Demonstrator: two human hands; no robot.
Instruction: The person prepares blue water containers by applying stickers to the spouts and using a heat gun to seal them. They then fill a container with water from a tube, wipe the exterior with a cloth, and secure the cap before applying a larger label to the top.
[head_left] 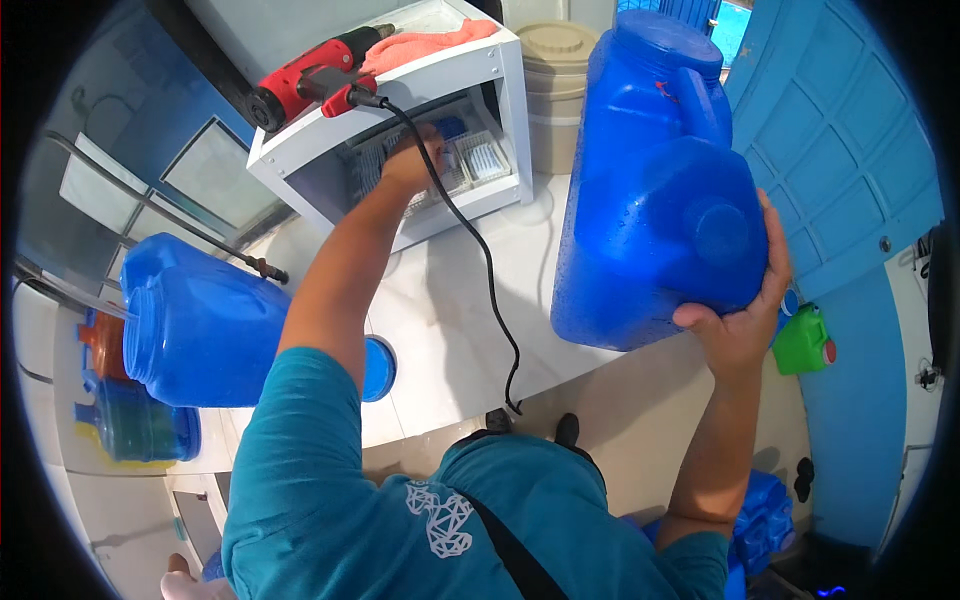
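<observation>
Right hand (742, 325) grips big blue jug (655, 190), tilted on bench (450, 330), frame centre-right. Left hand (412, 160) reaches into white cabinet (400, 110) upper centre; can't tell if it's holding anything. Looks like fetching a part; next needs steady jug.

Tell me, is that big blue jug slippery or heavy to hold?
The jug probably is slippery: water drops speckle its side. It likely is light for its size, since the right hand alone props it tilted on the counter. Its walls look stiff, keeping their shape.
</observation>
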